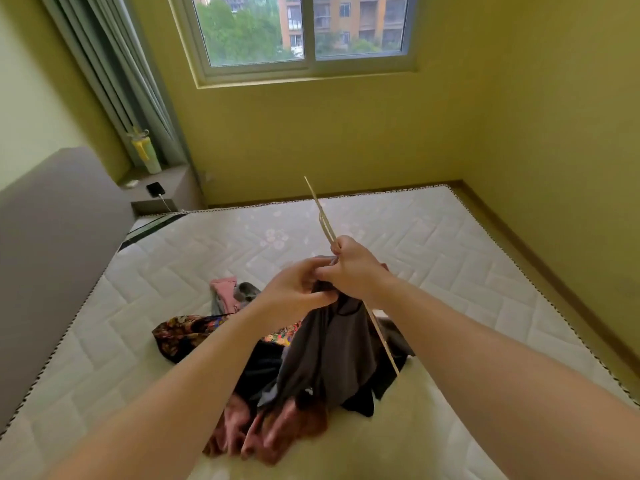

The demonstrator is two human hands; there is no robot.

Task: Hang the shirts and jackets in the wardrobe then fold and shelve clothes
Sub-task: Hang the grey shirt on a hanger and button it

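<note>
1. The dark grey garment (pixel 329 351) is held up over the middle of the bed. Its top is bunched between the two hands and the rest hangs down to the pile of clothes below.
2. A wooden hanger (pixel 323 220), seen almost edge-on, slants from above the hands down along the garment's right side. I cannot tell whether it sits inside the garment.
3. The right hand (pixel 351 268) has its fingers curled tightly round the middle of the hanger.
4. The left hand (pixel 298 292) pinches the gathered top of the garment, thumb against fingers, and touches the right hand.
5. Beneath lie a black garment (pixel 259 368), a floral printed piece (pixel 180 332), a pink one (pixel 225 289) farther off and a reddish-brown one (pixel 277 431) nearest, which is blurred.
6. All of them rest on a white quilted mattress (pixel 415 244) with a grey padded headboard (pixel 52 254) on the left.
7. Beyond the headboard, a bedside ledge (pixel 173 181) carries a phone (pixel 156 189) on a cable and a yellow-green bottle (pixel 147 154).
8. Grey curtains (pixel 114 64) hang beside a window (pixel 301 29) in the yellow wall.
</note>
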